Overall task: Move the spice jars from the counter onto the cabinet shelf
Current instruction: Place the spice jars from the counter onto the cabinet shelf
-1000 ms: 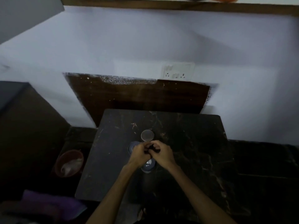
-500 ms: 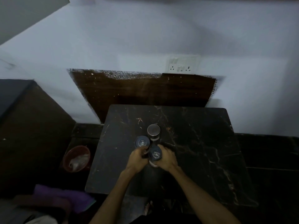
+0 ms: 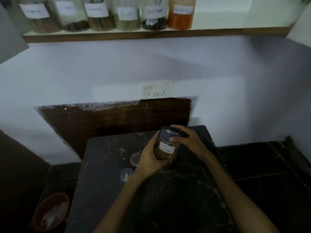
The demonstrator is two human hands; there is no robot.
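A glass spice jar (image 3: pixel 165 148) with brown powder, a dark lid and a white label is lifted above the dark marble counter (image 3: pixel 104 165). My left hand (image 3: pixel 149 157) wraps its lower body and my right hand (image 3: pixel 186 139) grips its top and lid. Two more jars stand on the counter to the left: one with a pale lid (image 3: pixel 135 158), partly hidden by my left hand, and one with a dark lid (image 3: pixel 125 175). The wooden cabinet shelf (image 3: pixel 227 31) runs overhead, holding several labelled jars, the rightmost filled with orange powder (image 3: pixel 180 17).
A wall socket plate (image 3: pixel 157 89) sits above a dark wooden backsplash panel (image 3: pixel 101 121). A reddish bowl (image 3: pixel 50 211) lies low at the left of the counter. Bare shelf board stretches to the right of the orange jar. A grey cabinet door edge (image 3: pixel 10 39) hangs at the upper left.
Both hands have lifted one jar off the counter and up to the right. The view has tilted upward, so the shelf with its jars is now visible.
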